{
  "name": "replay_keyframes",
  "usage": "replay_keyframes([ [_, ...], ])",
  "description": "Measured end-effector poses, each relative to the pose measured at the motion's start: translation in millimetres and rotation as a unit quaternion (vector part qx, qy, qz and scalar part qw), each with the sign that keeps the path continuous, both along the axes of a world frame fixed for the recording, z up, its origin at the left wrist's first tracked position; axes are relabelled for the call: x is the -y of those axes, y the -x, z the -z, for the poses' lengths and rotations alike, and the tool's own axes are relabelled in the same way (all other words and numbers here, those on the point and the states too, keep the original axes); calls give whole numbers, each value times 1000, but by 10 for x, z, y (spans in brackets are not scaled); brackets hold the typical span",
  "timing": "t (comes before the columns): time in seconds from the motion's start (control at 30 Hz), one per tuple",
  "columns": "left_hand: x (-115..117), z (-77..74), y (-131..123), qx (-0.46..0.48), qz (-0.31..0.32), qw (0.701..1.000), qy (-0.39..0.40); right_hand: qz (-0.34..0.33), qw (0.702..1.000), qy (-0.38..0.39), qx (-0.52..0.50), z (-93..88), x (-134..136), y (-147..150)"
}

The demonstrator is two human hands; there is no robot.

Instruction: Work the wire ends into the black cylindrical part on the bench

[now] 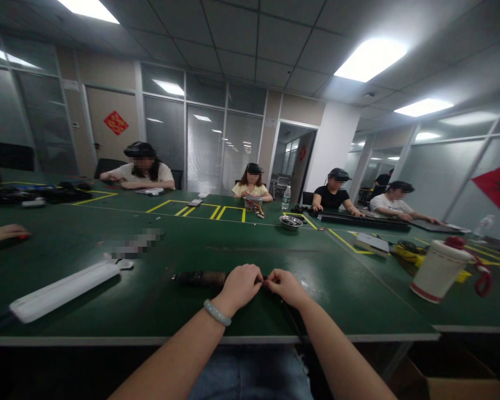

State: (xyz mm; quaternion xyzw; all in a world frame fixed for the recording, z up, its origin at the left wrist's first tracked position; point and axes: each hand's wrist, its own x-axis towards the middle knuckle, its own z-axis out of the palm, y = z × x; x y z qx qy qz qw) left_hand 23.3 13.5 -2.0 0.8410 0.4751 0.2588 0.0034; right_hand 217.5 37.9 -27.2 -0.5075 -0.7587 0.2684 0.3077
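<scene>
A dark, slim cylindrical tool (204, 279), which looks like a corded electric screwdriver, lies across the green table with its metal tip to the left. My left hand (242, 284), with a pale bangle at the wrist, lies closed over its right end. Beside it my right hand (285, 286) is closed in a pinch at the point where the tool meets its cord. Both sets of fingertips come close together there, around a small dark part they mostly hide. The black cord (291, 318) runs from under my right hand toward the table's front edge.
A long white power strip (66, 290) lies at left, near another person's hand (8, 234). Ahead are a metal bowl (291, 223) and a water bottle (286, 198). At right stand a white mug (439, 269) and a white box (372, 244). Several people sit across the table (183, 236).
</scene>
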Motion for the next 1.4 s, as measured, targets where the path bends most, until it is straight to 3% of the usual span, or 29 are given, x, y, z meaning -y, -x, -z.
replay_keyframes([
  [0.53, 7, -9, -5, -7, -1, 1000, 7, 9, 1000, 14, -13, -8, 4, 28],
  [0.83, -14, 22, -8, -6, -2, 1000, 2, 21, 999, 18, 29, -43, -5, 47],
  [1.1, -33, 32, 0, -10, 4, 1000, -4, 104, 992, 48, 50, -55, 0, 142],
  [1.4, -6, 2, 9, -6, 7, 1000, -11, 130, 991, 24, 33, -20, 52, 183],
])
